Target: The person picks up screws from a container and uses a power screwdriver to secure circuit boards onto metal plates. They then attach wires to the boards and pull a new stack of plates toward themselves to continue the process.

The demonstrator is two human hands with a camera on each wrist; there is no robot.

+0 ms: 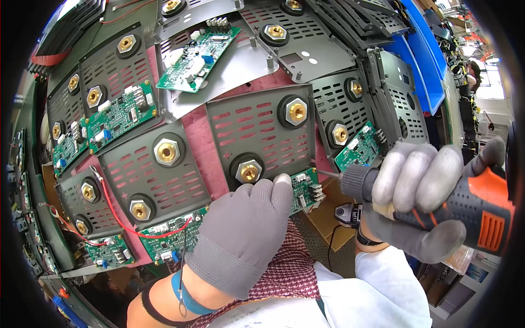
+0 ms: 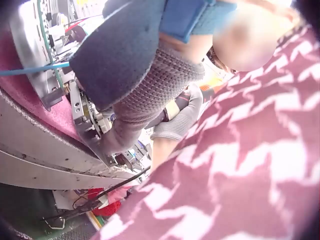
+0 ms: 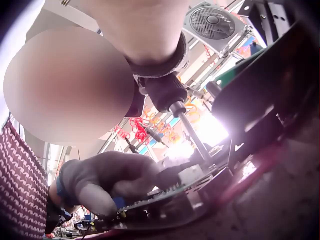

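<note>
My gloved right hand (image 1: 415, 186) grips an orange and black electric screwdriver (image 1: 489, 197), fingers wrapped round its body. Its thin bit (image 3: 194, 135) reaches the corner of a green circuit board (image 1: 305, 190). That board lies along the near edge of a slotted grey metal plate (image 1: 257, 128) with two brass nuts in black rings. Over the board's left part, my gloved left hand (image 1: 246, 235) curls its fingers and holds it; in the right wrist view, the thumb sits at the board's edge. The left fingertips are hidden in the head view.
Several similar plates with boards lie around on pink padding (image 1: 199, 145). Beside the left hand, a red wire (image 1: 112, 210) crosses a neighbouring plate. A loose board (image 1: 197, 60) rests on a plate farther back. Blue bins (image 1: 424, 65) stand at back right.
</note>
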